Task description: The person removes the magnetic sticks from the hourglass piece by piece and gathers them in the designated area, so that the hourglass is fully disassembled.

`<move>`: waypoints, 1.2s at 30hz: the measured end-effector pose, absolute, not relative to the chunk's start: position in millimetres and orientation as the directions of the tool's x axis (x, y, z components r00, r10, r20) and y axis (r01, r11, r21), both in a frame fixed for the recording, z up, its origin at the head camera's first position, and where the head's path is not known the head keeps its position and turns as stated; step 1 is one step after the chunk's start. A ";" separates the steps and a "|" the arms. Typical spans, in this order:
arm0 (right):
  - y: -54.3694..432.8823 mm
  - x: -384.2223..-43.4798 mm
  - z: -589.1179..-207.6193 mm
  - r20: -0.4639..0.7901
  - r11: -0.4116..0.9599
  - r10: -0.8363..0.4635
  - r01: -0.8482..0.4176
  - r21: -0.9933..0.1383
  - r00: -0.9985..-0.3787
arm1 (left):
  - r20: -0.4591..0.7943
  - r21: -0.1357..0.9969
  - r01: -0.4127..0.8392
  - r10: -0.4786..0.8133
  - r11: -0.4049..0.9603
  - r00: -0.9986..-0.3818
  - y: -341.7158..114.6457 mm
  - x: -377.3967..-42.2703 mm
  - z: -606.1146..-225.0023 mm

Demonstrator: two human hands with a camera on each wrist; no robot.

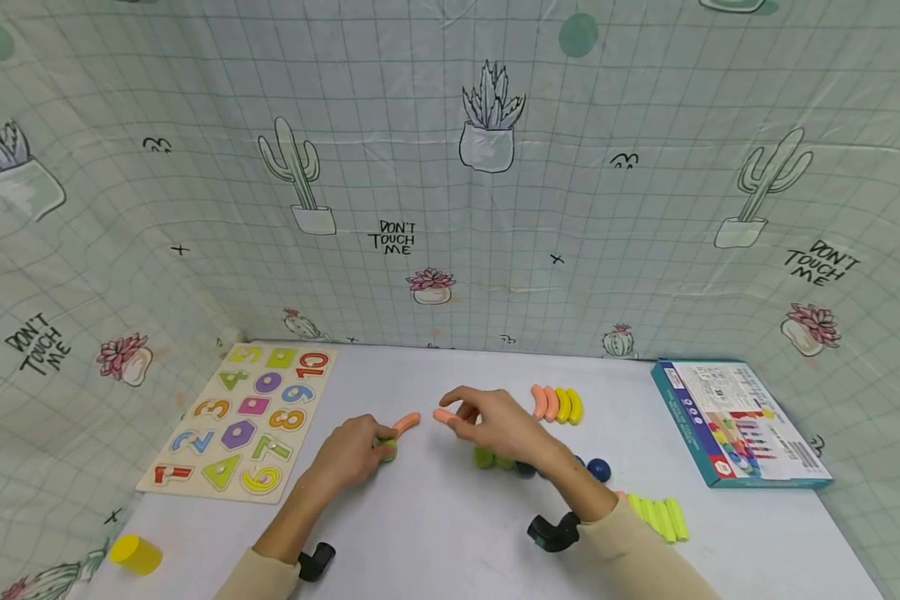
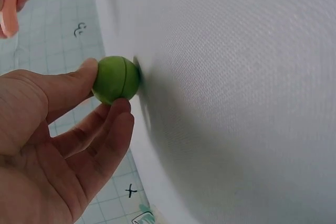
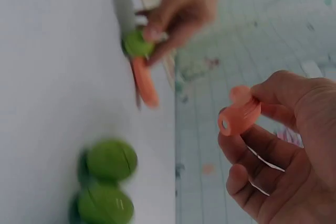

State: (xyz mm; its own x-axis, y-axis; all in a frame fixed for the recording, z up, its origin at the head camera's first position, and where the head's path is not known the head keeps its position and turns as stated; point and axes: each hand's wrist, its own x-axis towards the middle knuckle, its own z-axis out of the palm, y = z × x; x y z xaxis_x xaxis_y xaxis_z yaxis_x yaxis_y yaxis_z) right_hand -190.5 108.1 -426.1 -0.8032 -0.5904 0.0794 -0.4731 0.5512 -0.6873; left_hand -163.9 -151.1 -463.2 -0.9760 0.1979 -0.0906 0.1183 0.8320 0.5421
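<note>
My left hand pinches a green ball between thumb and fingertips, low against the white table. Against that ball, in the right wrist view, lies a curved orange tube; whether the two are joined, I cannot tell. My right hand is raised slightly to the right of the left one. It pinches another curved orange tube, whose hollow end shows in the right wrist view. Two more green balls sit on the table beneath the right hand, and in the head view the right forearm partly covers dark blue balls.
Two orange and two yellow curved tubes lie behind the right hand. Several yellow-green sticks lie beside the right sleeve. A boxed set is at right, a number puzzle board at left, a yellow cylinder front left.
</note>
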 end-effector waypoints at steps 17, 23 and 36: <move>261.5 -232.1 -447.5 -0.041 0.641 -0.317 -0.182 -0.746 -0.948 | -0.103 0.550 0.078 0.160 0.832 -0.982 -154.9 -163.5 -459.5; 285.4 -239.0 -461.7 -0.187 0.733 -0.156 0.013 -0.680 -0.970 | -0.113 0.562 0.069 0.159 0.824 -0.981 -153.9 -163.6 -461.7; 302.3 -237.6 -474.4 -0.283 0.800 -0.062 0.122 -0.587 -0.957 | -0.104 0.552 0.085 0.170 0.830 -0.980 -150.7 -163.4 -461.7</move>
